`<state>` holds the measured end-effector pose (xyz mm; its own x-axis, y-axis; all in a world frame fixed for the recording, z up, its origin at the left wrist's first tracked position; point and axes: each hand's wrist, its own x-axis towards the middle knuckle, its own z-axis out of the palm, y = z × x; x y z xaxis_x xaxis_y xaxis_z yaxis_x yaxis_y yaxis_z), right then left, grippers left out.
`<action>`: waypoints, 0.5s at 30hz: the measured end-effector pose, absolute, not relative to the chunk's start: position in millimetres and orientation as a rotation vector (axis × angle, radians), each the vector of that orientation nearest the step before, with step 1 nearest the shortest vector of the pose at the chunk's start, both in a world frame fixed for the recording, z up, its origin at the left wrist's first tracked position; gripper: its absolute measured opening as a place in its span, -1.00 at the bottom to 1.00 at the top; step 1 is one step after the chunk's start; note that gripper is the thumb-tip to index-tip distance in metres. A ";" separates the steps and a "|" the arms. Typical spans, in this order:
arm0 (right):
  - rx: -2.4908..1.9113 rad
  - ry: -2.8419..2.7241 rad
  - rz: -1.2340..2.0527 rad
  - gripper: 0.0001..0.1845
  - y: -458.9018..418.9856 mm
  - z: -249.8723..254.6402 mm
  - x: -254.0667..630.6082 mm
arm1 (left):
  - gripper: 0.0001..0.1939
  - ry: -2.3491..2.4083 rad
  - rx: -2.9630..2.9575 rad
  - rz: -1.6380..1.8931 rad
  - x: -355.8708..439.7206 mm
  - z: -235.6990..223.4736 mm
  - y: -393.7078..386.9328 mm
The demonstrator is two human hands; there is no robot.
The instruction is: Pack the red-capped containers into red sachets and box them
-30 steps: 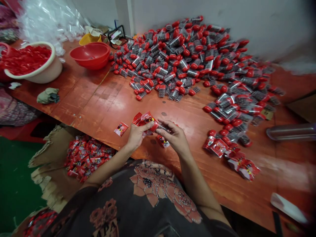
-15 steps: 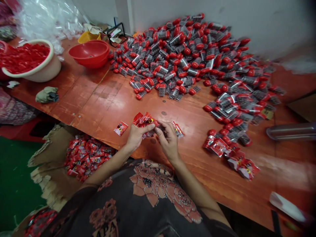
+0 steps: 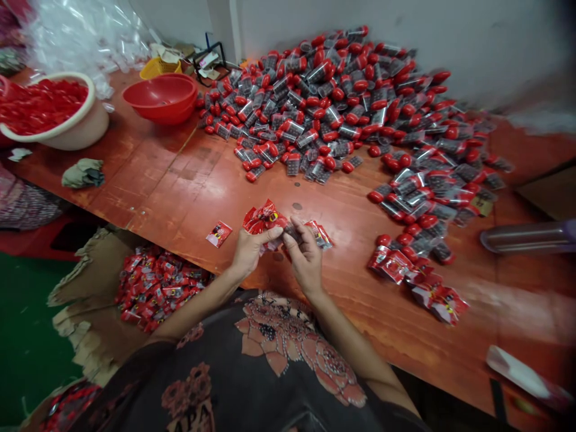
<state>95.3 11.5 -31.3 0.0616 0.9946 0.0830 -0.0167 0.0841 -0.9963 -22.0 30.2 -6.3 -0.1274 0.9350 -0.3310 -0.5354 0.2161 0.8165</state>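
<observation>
My left hand (image 3: pixel 249 247) is closed round a bunch of red printed packets (image 3: pixel 262 217), its thumb lying across them. Fingertips of my right hand (image 3: pixel 306 252) pinch a small clear tube (image 3: pixel 291 230) with dark contents against that bunch, thumb to thumb with the left. The tube is mostly covered by the fingers, so how far it sits inside a packet cannot be made out. Just beyond the right fingers lie some red packets (image 3: pixel 320 234) on the table. A single flat packet (image 3: pixel 219 234) rests to the left of my left hand.
A large heap of red-capped clear tubes (image 3: pixel 333 114) covers the back. More red packets (image 3: pixel 429 288) lie at right, near a clear cylinder (image 3: pixel 526 237). Red bowls (image 3: pixel 159 99) and a white basin (image 3: pixel 85 123) stand left. Below the edge, a carton (image 3: pixel 85 264) holds packets.
My right hand has drawn in closer to the left, and the tube's red cap no longer shows between them. Packets behind the right hand have come into sight.
</observation>
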 end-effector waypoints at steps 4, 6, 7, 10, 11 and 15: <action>-1.214 -1.165 1.095 -0.56 7.3 -32.1 95.0 | -0.70 1.073 0.503 1.306 -16.5 -12.8 23.2; -1.219 -1.201 1.088 -0.57 6.0 -29.7 96.0 | -0.71 1.084 0.509 1.276 -16.6 -15.8 22.0; -1.220 -1.229 1.070 -0.58 5.9 -28.1 97.3 | -0.70 1.091 0.507 1.282 -18.3 -16.6 22.9; -1.220 -1.314 0.986 -0.60 6.7 -23.0 102.8 | -0.64 1.105 0.493 1.412 -29.6 -14.6 30.7; -1.220 -1.346 0.968 -0.60 7.0 -21.8 104.7 | -0.64 1.108 0.494 1.457 -34.4 -12.7 34.0; -1.213 -1.416 0.954 -0.62 5.4 -21.1 108.3 | -0.70 1.161 0.497 1.477 -47.0 -5.0 41.7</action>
